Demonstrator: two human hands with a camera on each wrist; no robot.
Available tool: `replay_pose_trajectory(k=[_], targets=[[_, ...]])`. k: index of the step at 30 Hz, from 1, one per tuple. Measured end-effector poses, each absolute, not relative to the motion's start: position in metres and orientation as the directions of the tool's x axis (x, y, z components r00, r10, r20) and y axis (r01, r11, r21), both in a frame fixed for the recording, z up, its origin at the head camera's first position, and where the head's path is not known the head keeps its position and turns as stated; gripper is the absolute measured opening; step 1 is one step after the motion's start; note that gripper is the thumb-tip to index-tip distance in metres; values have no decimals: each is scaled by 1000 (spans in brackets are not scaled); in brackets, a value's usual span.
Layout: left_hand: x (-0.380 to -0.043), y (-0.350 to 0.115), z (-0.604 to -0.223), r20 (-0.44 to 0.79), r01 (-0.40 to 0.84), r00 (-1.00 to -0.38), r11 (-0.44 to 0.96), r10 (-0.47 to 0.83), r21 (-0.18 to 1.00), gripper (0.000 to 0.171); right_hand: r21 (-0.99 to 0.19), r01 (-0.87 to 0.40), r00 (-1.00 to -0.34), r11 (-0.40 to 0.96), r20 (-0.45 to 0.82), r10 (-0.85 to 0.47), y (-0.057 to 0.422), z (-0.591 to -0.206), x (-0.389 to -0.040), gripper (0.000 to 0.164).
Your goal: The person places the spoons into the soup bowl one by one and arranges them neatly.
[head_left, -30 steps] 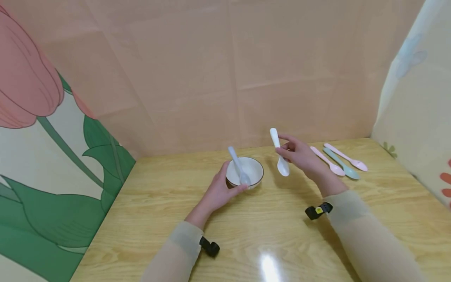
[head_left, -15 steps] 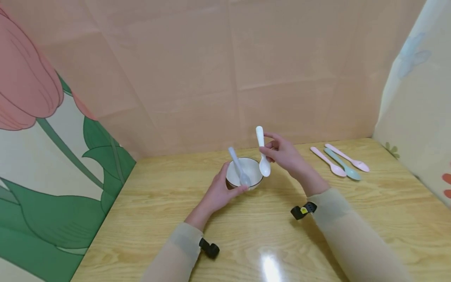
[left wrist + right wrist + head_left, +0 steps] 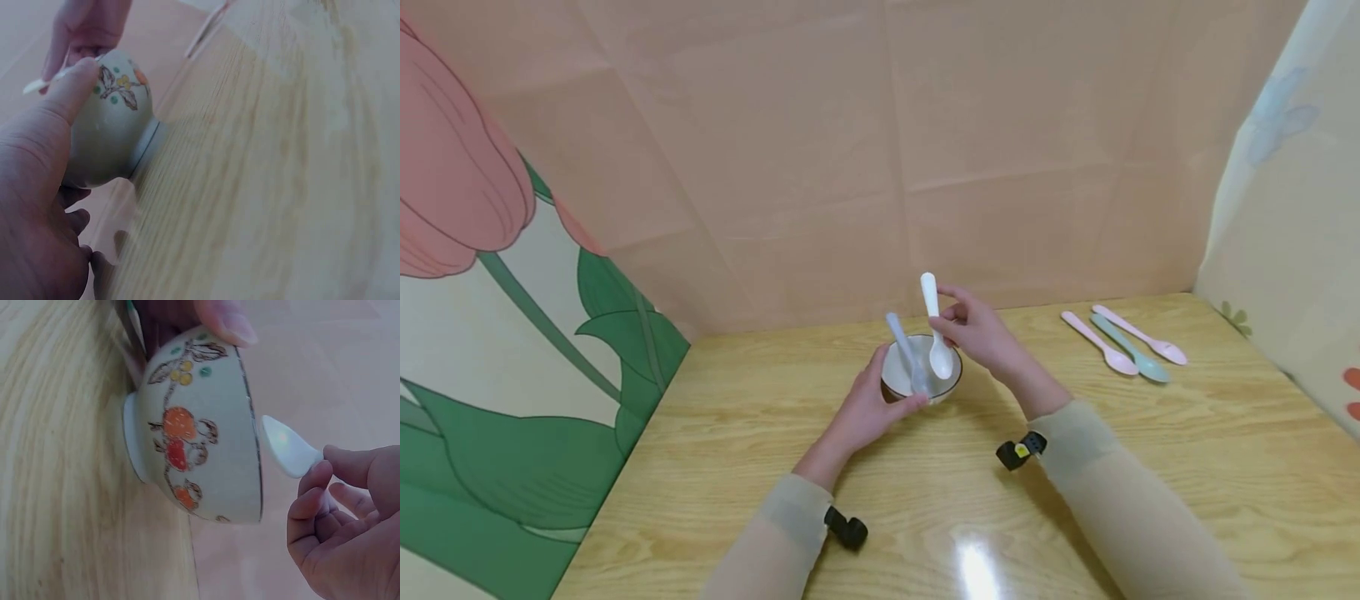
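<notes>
A small white bowl (image 3: 894,368) with a dark rim stands on the table; the right wrist view shows painted birds and leaves on its outer wall. My left hand (image 3: 863,410) grips the bowl from the left, thumb at the near rim. Inside leans a pale lavender spoon (image 3: 903,342), handle sticking up past the far left rim. Between thumb and fingers, my right hand (image 3: 981,337) pinches a white spoon (image 3: 929,293) by its handle. That spoon's head points down over the bowl, and in the right wrist view its white head (image 3: 287,449) is just above the rim.
On the right of the wooden table (image 3: 715,467) lie a pink spoon (image 3: 1101,344), a grey-green spoon (image 3: 1129,347) and another pink spoon (image 3: 1141,335), close together. A plain pinkish backdrop (image 3: 790,167) rises at the table's back edge, and a tulip-printed one (image 3: 527,400) on the left.
My right hand has carried the white spoon leftward, from the right of the bowl to over it. The left hand, bowl and lavender spoon have stayed put.
</notes>
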State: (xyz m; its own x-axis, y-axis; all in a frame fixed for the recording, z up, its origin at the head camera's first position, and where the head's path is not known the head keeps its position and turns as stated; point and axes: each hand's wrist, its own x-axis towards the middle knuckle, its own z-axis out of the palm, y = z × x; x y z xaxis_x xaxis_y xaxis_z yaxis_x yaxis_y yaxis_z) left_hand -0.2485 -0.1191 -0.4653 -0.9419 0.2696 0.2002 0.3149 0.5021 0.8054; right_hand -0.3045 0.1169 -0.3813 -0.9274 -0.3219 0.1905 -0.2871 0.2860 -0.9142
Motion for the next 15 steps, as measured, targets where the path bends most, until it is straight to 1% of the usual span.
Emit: replay_pose_trajectory(k=[10, 15], targets=[[-249, -119, -464, 204, 323, -939, 502, 277, 802, 102, -874, -330, -919, 356, 211, -333, 105, -391, -305, 63], [-247, -118, -463, 192, 311, -943, 506, 273, 804, 104, -857, -322, -924, 402, 191, -332, 101, -396, -304, 64]])
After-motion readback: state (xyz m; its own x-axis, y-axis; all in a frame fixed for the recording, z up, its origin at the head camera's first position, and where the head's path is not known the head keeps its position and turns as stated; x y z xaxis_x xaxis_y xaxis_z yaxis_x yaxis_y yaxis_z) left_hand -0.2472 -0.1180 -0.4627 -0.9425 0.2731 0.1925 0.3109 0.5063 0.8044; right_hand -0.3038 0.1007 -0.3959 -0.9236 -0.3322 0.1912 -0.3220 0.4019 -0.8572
